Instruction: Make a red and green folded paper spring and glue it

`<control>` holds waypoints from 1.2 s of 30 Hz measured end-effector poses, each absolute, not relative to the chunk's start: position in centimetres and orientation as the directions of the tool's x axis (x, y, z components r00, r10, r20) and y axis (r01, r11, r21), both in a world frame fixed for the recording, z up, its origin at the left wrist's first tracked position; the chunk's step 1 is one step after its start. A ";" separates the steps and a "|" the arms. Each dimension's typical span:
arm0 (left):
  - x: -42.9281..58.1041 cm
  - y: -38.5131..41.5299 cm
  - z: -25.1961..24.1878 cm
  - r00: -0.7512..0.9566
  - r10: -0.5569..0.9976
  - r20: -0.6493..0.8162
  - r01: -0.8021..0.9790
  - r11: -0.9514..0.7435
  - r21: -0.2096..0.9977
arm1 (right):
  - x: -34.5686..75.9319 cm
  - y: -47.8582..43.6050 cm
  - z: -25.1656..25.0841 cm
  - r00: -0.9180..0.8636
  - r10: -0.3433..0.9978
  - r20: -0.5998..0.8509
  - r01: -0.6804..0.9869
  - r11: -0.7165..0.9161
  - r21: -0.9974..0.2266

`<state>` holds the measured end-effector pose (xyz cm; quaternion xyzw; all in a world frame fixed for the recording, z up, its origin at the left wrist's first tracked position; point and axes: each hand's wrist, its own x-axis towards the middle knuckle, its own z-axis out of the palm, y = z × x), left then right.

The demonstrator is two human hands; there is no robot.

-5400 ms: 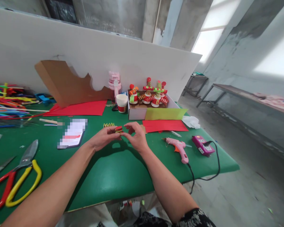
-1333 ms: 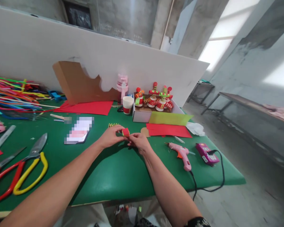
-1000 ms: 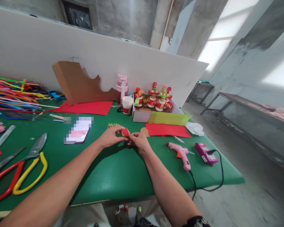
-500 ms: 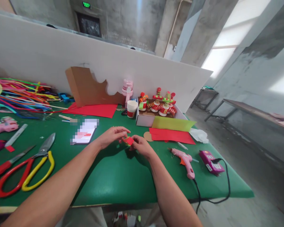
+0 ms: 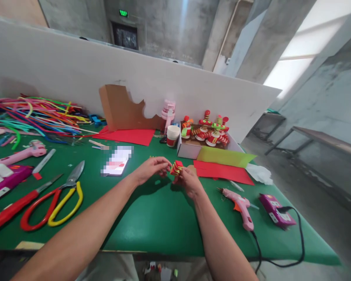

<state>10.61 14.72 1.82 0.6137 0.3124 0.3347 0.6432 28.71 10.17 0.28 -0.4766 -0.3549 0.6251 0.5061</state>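
A small folded paper piece, red with yellow-green layers, is held above the middle of the green table. My right hand pinches it from the right. At its left edge, my left hand has its fingers curled together, with the fingertips at the paper. Behind the hands are a red and white paper cup and a white box with several red and green figures. A lit phone lies left of my left hand.
Large scissors, a red-handled knife and many coloured pipe cleaners lie at left. Red sheets, a pink glue gun and a purple power strip with a black cable are at right. A white partition stands behind.
The view has turned left, so the table items appear farther right. The folded paper is tilted differently, showing more of its stacked layers between my hands.
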 end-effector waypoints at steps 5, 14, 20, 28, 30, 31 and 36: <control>10.4 15.0 2.1 0.506 0.845 0.170 0.060 -0.231 0.971 | 28.2 10.2 0.1 0.042 0.954 -0.296 -0.300 -0.271 -0.915; 11.1 14.6 1.3 0.568 0.818 0.095 0.145 -0.213 0.966 | 27.3 10.0 -0.3 0.040 0.964 -0.261 -0.150 -0.253 -0.956; 10.9 14.7 2.1 0.498 0.865 0.063 0.108 -0.134 0.985 | 27.5 9.7 0.7 0.009 0.990 -0.139 -0.231 -0.133 -0.964; 11.0 14.7 2.0 0.450 0.884 0.126 0.073 -0.177 0.982 | 27.4 9.7 0.5 -0.038 0.999 0.030 -0.250 0.020 -0.968; 10.9 14.6 2.2 0.459 0.882 0.105 0.041 -0.139 0.989 | 27.5 9.9 0.4 -0.013 0.998 0.062 -0.202 0.058 -0.978; 10.8 14.6 2.3 0.462 0.882 0.094 0.023 -0.118 0.993 | 27.6 9.9 0.3 0.005 0.997 0.079 -0.165 0.078 -0.983; 10.1 14.8 2.9 0.453 0.888 0.075 0.052 -0.110 0.993 | 27.9 10.0 0.1 0.078 0.985 0.153 0.082 0.147 -0.986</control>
